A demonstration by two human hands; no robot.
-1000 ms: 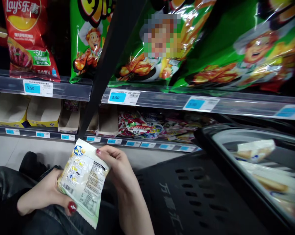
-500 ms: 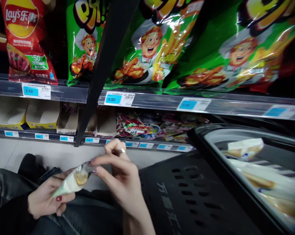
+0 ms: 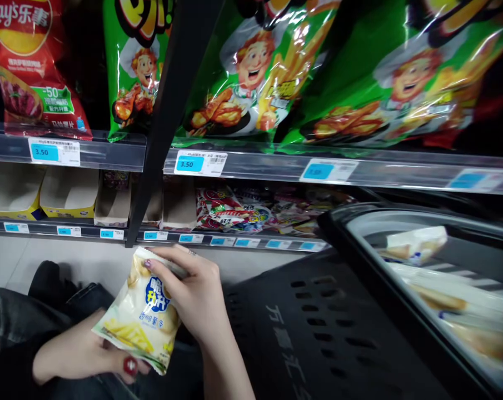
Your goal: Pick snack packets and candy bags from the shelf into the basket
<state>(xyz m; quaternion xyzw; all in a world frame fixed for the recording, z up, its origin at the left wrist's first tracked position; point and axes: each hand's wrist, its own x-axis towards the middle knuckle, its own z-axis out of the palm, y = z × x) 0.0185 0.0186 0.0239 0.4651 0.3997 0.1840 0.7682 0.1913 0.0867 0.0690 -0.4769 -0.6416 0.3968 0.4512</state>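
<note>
A small cream-coloured snack bag (image 3: 145, 311) with a blue logo and pictured fries faces me, tilted, above my lap. My right hand (image 3: 193, 278) grips its upper right part, thumb on the front and fingers at the top edge and behind. At the lower left edge is my left hand (image 3: 88, 353), its thumb below the bag and its other fingers mostly hidden behind it. To the right stands a black shopping basket (image 3: 284, 316), where similar light-coloured packages (image 3: 438, 289) lie.
Green snack bags (image 3: 251, 83) and a red chip bag (image 3: 34, 72) fill the upper shelf. Below are cardboard display boxes (image 3: 70, 194) and several small candy packets (image 3: 234, 211). A dark upright post (image 3: 163, 111) divides the shelves. Grey floor (image 3: 84, 253) shows beneath them.
The snack bag has turned from edge-on to show its printed front. My right hand has gone from pinching its top edge to gripping its upper side. The view has shifted slightly.
</note>
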